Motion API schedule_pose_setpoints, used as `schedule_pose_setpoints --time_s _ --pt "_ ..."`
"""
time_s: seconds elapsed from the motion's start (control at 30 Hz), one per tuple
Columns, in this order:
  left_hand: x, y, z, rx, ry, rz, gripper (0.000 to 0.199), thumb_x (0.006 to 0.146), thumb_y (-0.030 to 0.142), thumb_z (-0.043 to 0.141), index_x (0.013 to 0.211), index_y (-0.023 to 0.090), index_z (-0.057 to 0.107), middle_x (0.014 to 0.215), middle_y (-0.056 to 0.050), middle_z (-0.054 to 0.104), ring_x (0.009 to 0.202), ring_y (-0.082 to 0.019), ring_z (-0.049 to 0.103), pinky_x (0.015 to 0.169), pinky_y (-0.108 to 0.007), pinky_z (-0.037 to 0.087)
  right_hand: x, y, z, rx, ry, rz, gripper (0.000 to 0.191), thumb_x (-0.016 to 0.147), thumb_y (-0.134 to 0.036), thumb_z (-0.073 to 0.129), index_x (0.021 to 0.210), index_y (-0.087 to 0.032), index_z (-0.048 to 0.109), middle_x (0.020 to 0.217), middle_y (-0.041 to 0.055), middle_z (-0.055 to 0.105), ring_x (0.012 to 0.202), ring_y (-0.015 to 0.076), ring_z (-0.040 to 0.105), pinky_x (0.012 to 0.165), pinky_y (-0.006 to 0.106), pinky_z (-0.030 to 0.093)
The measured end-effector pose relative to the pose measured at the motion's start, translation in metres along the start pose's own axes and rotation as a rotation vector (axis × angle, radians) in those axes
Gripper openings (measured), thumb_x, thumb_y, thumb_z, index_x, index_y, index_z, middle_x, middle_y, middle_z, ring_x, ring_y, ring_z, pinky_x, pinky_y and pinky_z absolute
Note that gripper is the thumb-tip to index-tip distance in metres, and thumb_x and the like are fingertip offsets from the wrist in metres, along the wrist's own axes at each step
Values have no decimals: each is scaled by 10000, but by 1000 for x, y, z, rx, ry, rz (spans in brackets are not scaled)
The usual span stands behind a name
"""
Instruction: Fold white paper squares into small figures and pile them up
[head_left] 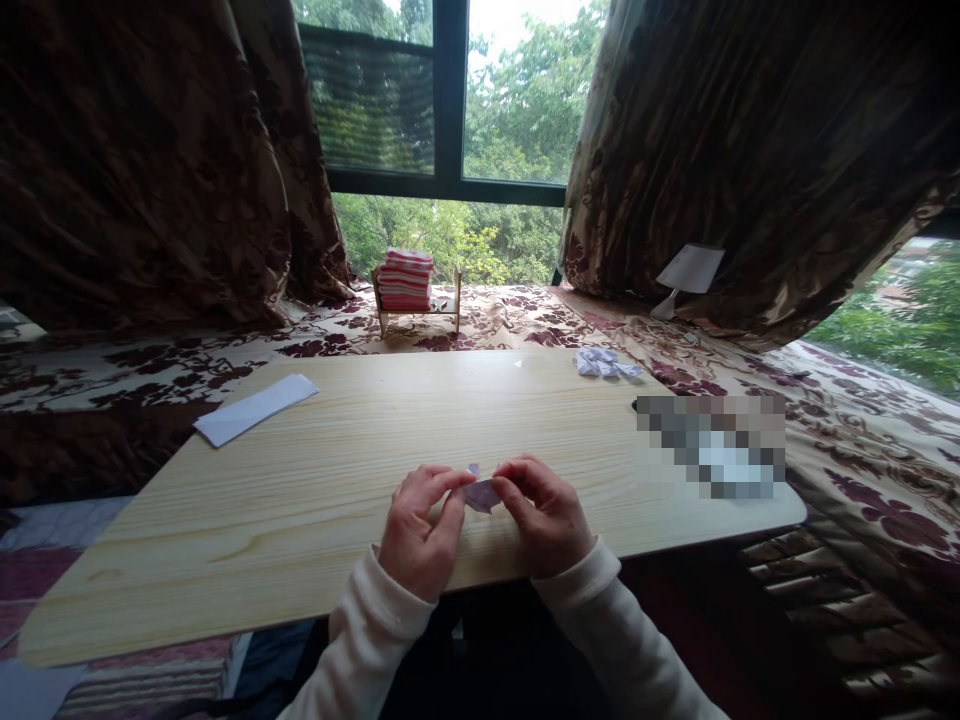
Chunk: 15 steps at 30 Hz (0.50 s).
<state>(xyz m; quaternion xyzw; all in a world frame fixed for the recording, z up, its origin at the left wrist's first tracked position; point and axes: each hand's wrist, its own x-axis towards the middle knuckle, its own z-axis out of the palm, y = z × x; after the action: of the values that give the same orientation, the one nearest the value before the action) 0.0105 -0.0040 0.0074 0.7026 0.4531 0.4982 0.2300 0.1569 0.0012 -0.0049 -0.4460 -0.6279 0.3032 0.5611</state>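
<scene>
Between my two hands is a small piece of folded white paper (481, 494), held just above the near edge of the wooden table. My left hand (424, 525) pinches its left side between thumb and fingers. On the other side, my right hand (546, 512) grips the right end with thumb and forefinger. A pointed flap of the paper sticks up between the fingertips. The exact folded shape is partly hidden by my fingers.
The pale wooden table (337, 480) carries a stack of white paper strips (256, 408) at left and several folded paper pieces (604, 363) at far right. A blurred-out patch (711, 446) covers the right end. Beyond stand a small rack with striped cloths (406, 280) and a lamp (690, 270).
</scene>
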Motion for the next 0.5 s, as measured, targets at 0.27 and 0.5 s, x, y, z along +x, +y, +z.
schedule_pose_setpoints --time_s 0.27,0.5 --pt "0 -2 0 -8 54 -142 126 754 232 560 803 172 659 802 -43 675 804 -193 620 793 -312 452 1 -2 -6 139 -43 91 183 820 -247 483 844 -172 649 751 25 573 613 115 532 508 221 435" --pt "-2 -4 0 -16 54 -165 129 741 253 574 785 175 667 803 -40 691 806 -197 633 803 -305 455 0 4 -4 215 -45 110 106 748 -228 599 831 -186 648 822 31 621 741 156 602 662 267 496"
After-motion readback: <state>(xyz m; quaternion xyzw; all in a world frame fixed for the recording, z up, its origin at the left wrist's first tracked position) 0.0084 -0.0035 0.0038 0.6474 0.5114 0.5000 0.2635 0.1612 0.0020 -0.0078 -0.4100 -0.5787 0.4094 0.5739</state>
